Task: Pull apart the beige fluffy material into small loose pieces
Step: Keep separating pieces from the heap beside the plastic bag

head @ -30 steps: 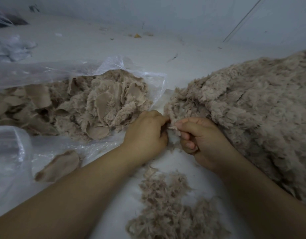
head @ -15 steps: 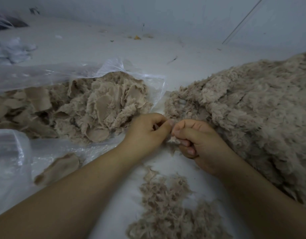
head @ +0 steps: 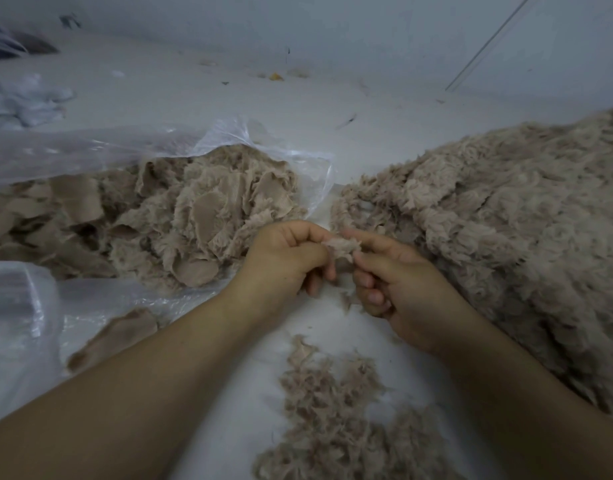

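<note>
Both hands have drawn slightly apart since half a second ago, baring a beige fluffy tuft (head: 341,246) pinched between them: left hand (head: 287,255) and right hand (head: 400,282) each grip an end with curled fingers. It hangs above the white floor (head: 332,327), beside the large fluffy pile (head: 488,230), cut off at the right edge. Loose shreds (head: 336,410) lie below; scraps in the clear plastic bag (head: 90,154) blur leftward

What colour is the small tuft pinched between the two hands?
Beige with a faint pinkish-brown tinge, like the piles around it; the tuft shows only in the head view.
</note>
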